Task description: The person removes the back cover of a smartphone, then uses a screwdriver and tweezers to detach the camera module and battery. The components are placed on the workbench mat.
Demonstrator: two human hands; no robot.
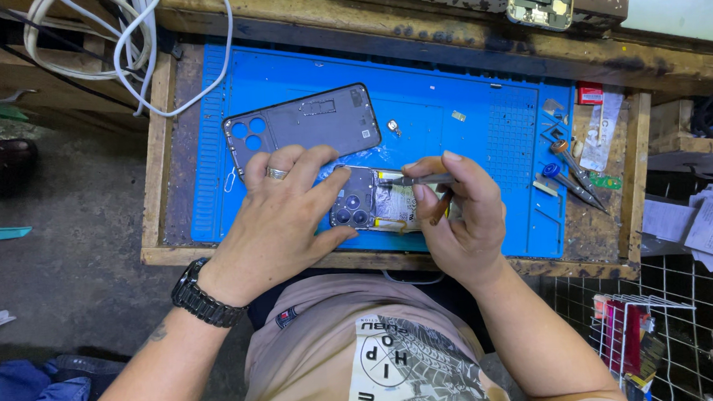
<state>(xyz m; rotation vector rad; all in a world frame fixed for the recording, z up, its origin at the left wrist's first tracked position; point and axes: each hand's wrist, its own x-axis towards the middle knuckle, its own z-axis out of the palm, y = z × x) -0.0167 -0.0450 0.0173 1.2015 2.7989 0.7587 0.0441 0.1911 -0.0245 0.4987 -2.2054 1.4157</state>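
Opened phone [377, 201] lying on the blue mat [450, 130] near the front edge of the worktop [594, 237]. The left hand [280, 221] presses flat, fingers spread, on its camera end; the right hand [459, 215] pinches tweezers [420, 180] over the exposed interior. The removed back cover [304, 126] lies just behind. Internal picking appears under way; the next move calls for a steady, fine tip.

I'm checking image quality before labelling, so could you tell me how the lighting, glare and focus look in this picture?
Head view: even, bright light on the blue mat; soft glare on the opened phone between left hand and right hand; focus is sharp centrally, and the edges bow with wide-angle distortion.
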